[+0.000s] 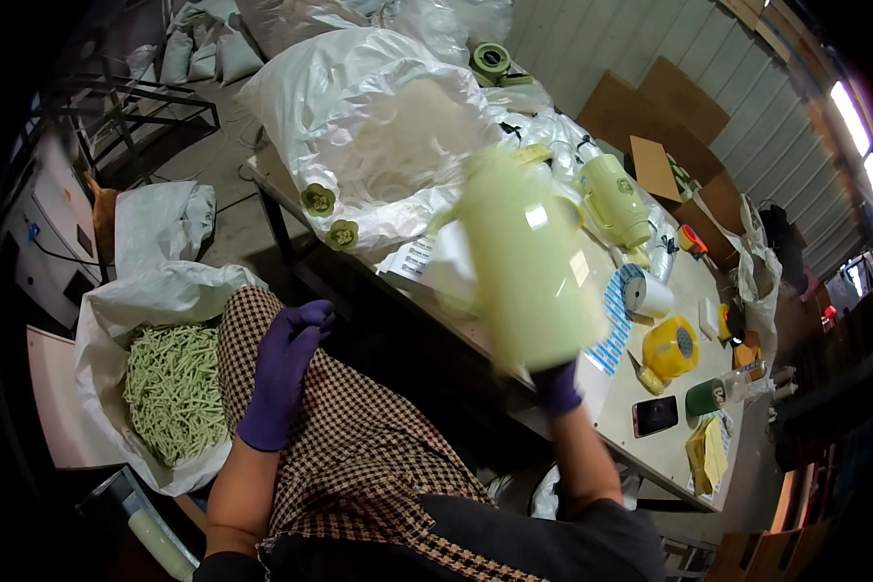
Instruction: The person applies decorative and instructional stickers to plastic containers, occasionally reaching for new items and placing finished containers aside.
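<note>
A pale green vacuum jug (pixel 529 276), smeared by motion, stands tilted over the table's near edge. My right hand (pixel 559 390), in a purple glove, grips it at the base; the fingers are mostly behind the jug. Above my checked lap is my left hand (pixel 289 373), also gloved in purple, its fingers curled in; whether anything is inside them is hidden. Left of my thigh, an open white sack (pixel 102 335) holds many short pale green plastic pieces (pixel 175 393).
On the table (pixel 684 441) are a large plastic bag (pixel 291 87) of whitish rings, another green jug (pixel 613 199), yellow tape (pixel 671 347), a phone (pixel 655 416) and a dark green cup (pixel 705 397). Two green flower-shaped parts (pixel 317 200) are at the bag's near edge. Cardboard boxes (pixel 684 102) stand behind.
</note>
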Demonstrator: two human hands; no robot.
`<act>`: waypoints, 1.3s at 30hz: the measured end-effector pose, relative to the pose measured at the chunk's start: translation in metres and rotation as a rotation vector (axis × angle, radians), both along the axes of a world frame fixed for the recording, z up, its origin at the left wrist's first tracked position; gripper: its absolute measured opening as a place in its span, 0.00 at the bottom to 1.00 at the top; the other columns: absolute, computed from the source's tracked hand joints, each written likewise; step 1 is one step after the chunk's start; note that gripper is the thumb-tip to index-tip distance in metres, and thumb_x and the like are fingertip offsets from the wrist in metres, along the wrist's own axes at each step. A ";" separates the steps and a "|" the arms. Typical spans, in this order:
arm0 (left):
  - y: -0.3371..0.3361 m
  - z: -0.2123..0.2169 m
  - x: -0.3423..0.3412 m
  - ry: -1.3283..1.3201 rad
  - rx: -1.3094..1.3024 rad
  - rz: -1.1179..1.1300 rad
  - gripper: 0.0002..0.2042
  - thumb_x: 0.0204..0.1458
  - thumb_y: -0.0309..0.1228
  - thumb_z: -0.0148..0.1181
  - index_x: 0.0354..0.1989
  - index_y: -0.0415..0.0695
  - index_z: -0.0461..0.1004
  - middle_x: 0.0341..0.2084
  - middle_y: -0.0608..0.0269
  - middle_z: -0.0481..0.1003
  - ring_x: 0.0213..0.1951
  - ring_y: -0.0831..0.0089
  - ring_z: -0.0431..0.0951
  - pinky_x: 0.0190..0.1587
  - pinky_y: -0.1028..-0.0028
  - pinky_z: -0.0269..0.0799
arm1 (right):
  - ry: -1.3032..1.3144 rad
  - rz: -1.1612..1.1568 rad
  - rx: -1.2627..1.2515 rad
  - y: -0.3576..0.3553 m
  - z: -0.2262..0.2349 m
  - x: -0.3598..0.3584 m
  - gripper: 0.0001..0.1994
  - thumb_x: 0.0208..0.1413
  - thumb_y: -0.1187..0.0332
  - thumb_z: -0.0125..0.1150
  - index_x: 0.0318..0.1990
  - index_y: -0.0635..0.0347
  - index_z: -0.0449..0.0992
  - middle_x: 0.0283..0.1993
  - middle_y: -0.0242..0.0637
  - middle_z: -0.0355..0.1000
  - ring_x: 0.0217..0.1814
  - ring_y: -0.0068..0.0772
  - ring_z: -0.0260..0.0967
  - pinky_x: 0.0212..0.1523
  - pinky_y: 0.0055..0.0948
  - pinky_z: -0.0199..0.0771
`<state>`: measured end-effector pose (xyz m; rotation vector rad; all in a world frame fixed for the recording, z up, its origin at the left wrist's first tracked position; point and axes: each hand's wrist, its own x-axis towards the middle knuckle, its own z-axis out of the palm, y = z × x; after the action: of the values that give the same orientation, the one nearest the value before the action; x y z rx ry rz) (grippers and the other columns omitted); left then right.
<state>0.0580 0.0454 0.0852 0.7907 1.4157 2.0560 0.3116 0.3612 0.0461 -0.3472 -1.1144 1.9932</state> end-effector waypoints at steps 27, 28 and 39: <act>-0.616 -0.273 0.208 -1.183 -0.058 1.363 0.22 0.63 0.58 0.52 0.26 0.55 0.66 0.15 0.74 0.68 0.13 0.81 0.64 0.15 0.80 0.61 | 0.710 1.573 0.045 -0.321 0.157 -0.142 0.20 0.62 0.50 0.57 0.52 0.52 0.76 0.61 0.46 0.63 0.59 0.44 0.61 0.57 0.39 0.57; -0.618 -0.281 0.197 -1.145 -0.119 1.363 0.20 0.63 0.57 0.54 0.26 0.56 0.67 0.14 0.75 0.67 0.13 0.81 0.63 0.14 0.80 0.60 | 0.710 1.564 0.057 -0.321 0.159 -0.143 0.19 0.61 0.50 0.57 0.52 0.51 0.76 0.60 0.45 0.63 0.58 0.43 0.61 0.56 0.38 0.57; -0.623 -0.215 0.130 -0.348 -0.790 1.967 0.24 0.65 0.44 0.55 0.52 0.29 0.76 0.48 0.46 0.79 0.44 0.56 0.81 0.47 0.59 0.77 | 0.652 1.541 0.094 -0.324 0.159 -0.145 0.09 0.57 0.58 0.65 0.44 0.42 0.81 0.52 0.35 0.65 0.47 0.37 0.62 0.42 0.33 0.59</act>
<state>0.1883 -0.5771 -0.1302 -1.8926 2.7676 1.7680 0.1668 0.0373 0.2050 1.5677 -1.0517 2.8451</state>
